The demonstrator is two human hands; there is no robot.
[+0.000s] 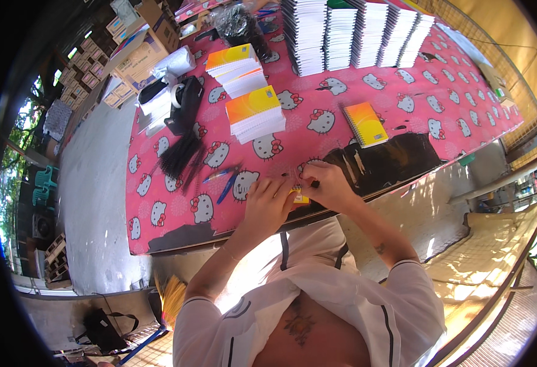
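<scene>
Centrally, we see a small yellow item point(300, 198) pinched between the left hand point(267, 205) and the right hand point(327, 185), both closed on it at the near edge of the pink patterned table point(403, 104). Just left of the hands lie blue pens point(224, 181); farther left, a bundle of black pens point(180, 156). Beyond the hands sit a single orange notebook point(365, 123), two short notebook stacks point(255, 113), and tall white stacks point(354, 33) at the far edge.

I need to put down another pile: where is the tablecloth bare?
Free: the stretch between the single notebook and the tall stacks, and the near left corner left of the pens. Crowded: the far left end around the tape dispenser.
</scene>
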